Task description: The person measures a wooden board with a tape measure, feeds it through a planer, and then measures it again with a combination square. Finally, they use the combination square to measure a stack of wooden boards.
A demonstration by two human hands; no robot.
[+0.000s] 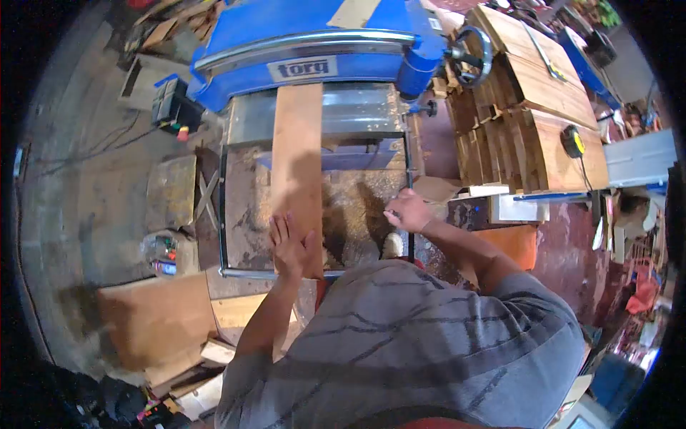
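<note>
A long flat wooden board (299,121) runs from under the blue planer (236,86), marked "torq", across its metal bed and out over the open frame toward my body. My left hand (289,247) lies on the near end of the board, fingers spread and palm down. To the right, my right hand (409,211) has its fingers curled over the dark side rail (409,161) of the frame. Where the board's far end lies inside the planer, it is hidden.
A handwheel (473,56) sticks out at the planer's right. Beside it stand stacked wood pieces (532,79) with a tape measure (572,141) on top. A black switch box (175,107) sits at left, and a brown sheet (157,322) lies on the floor. Shavings cover the ground under the frame.
</note>
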